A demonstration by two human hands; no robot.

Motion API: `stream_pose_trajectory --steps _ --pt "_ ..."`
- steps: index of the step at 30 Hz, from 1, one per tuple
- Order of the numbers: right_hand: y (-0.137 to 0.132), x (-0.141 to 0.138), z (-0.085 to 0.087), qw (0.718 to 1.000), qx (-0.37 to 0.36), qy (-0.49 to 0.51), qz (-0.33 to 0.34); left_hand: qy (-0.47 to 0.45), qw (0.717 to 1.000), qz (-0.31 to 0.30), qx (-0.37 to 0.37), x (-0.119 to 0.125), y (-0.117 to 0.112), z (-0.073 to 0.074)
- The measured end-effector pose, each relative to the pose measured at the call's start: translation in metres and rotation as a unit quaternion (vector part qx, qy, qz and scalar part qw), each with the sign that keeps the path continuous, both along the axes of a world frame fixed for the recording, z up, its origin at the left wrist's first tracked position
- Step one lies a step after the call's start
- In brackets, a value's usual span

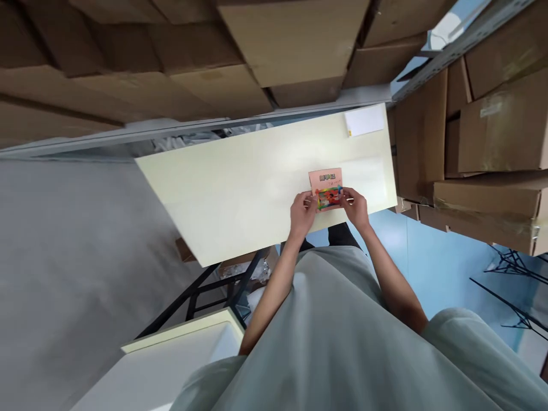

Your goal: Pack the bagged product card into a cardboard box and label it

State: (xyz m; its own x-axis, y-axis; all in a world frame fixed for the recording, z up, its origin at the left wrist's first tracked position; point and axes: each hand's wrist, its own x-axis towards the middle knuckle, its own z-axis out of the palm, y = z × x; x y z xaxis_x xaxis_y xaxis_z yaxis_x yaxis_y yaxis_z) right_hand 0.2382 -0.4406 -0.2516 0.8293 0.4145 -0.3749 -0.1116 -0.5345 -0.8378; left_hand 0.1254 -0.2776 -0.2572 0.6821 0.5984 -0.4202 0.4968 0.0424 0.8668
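A small pink booklet (325, 178) with a colourful picture on its cover is held between both hands above the near right part of the pale tabletop (240, 194). My left hand (303, 212) grips its left edge, thumb on the front and fingers curled behind. On the opposite edge, my right hand (355, 206) pinches it in the same manner. The fingertips behind the booklet are hidden. Lettering runs along the upper half of the cover, too small to read.
A white flat box or pad (365, 121) lies at the table's far right corner. Stacked cardboard boxes (299, 45) fill a shelf beyond the table, and more boxes (500, 131) rise on the right. Another white-topped table (171, 359) stands at lower left, near black metal legs (205, 291).
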Motion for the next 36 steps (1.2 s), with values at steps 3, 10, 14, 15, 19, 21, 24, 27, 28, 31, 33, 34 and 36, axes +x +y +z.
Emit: stream_pose_trajectory --steps 3,10,14,15,19,21,24,27,28,31,33,34,36 --pt "-0.065 0.032 -0.012 0.998 -0.047 -0.027 -0.038 0.050 0.997 -0.057 0.016 0.046 -0.061 -0.016" --pt "-0.122 0.091 -0.050 0.994 -0.080 -0.056 -0.054 0.143 0.979 -0.137 0.055 0.116 -0.111 -0.031" --pt "-0.122 0.104 -0.064 0.994 -0.094 -0.039 -0.048 0.184 0.975 -0.115 0.050 0.131 -0.114 -0.034" --pt "-0.121 0.105 -0.065 0.994 -0.095 -0.037 -0.045 0.192 0.974 -0.110 0.052 0.133 -0.114 -0.034" --pt "-0.121 0.109 -0.062 0.991 -0.118 -0.053 -0.030 0.225 0.967 -0.099 0.065 0.135 -0.113 -0.030" --pt "-0.123 0.111 -0.058 0.985 -0.155 -0.068 -0.028 0.237 0.963 -0.097 0.078 0.133 -0.113 -0.028" --pt "-0.123 0.115 -0.054 0.970 -0.230 -0.083 -0.021 0.232 0.963 -0.104 0.088 0.128 -0.115 -0.027" --pt "-0.120 0.118 -0.054 0.959 -0.273 -0.079 -0.004 0.194 0.972 -0.110 0.079 0.123 -0.121 -0.028" --pt "-0.119 0.119 -0.055 0.958 -0.278 -0.078 0.000 0.182 0.974 -0.109 0.078 0.122 -0.124 -0.029" --pt "-0.118 0.122 -0.057 0.963 -0.255 -0.084 0.001 0.137 0.981 -0.104 0.087 0.118 -0.133 -0.032" --pt "-0.121 0.124 -0.056 0.971 -0.217 -0.103 -0.003 0.087 0.986 -0.107 0.088 0.117 -0.139 -0.033" --pt "-0.123 0.124 -0.053 0.974 -0.194 -0.115 -0.002 0.063 0.988 -0.111 0.085 0.116 -0.141 -0.033" --pt "-0.126 0.123 -0.042 0.979 -0.154 -0.136 0.010 0.034 0.990 -0.111 0.084 0.115 -0.144 -0.032"
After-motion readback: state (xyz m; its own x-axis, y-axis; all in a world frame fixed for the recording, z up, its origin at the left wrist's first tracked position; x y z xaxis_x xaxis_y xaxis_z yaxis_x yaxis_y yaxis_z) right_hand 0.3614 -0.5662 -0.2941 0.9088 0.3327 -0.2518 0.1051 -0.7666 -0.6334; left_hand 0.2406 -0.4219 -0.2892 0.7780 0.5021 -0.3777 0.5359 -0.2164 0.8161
